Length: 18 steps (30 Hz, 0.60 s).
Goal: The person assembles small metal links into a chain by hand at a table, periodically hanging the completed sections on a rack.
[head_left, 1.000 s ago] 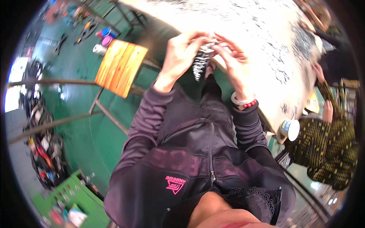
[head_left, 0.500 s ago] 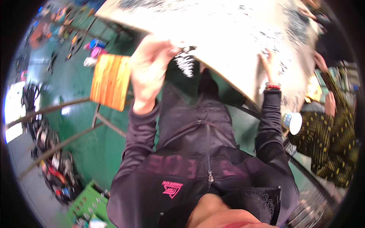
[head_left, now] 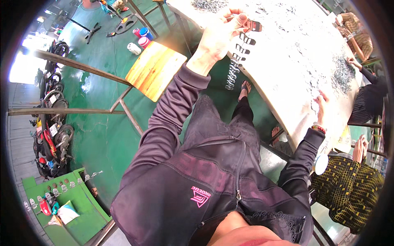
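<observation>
Left hand pinched shut on top of long string of small silver metal clips; string hangs down-left past white bench edge. Right hand flat on bench, seemingly empty, beside scattered clips.

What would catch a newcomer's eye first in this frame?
Most striking is the left hand, raised at the near edge of the white table and pinching a hanging strip of small metal clips that dangles below the tabletop. The right hand lies flat on the table among scattered small metal parts. Beside the left arm stands a bright orange wooden stool on the green floor.
</observation>
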### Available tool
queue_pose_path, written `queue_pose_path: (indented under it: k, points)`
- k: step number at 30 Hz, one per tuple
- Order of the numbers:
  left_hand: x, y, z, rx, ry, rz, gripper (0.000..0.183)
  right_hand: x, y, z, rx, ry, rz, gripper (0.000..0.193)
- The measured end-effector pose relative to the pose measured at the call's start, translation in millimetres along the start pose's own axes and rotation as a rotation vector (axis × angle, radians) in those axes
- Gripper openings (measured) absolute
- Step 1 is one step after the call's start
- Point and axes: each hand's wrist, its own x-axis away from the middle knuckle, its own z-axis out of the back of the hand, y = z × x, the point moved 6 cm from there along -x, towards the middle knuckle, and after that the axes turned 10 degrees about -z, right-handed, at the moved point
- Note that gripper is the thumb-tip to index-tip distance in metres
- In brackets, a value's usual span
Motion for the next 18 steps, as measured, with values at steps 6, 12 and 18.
queue_pose_path:
  k: [6, 12, 18]
  points:
    - [8, 9, -4, -0.002, -0.031, -0.027, 0.026, 38, -28, -73, -0.743, -0.282, -0.024, 0.030]
    - [32, 15, 9, -0.318, -0.058, -0.080, 0.020, 139, -173, -193, -0.518, -0.482, 0.127, 0.030]
    - [65, 3, 17, -0.627, -0.104, 0.036, 0.016, 166, -193, -251, -0.477, -0.540, 0.108, 0.031]
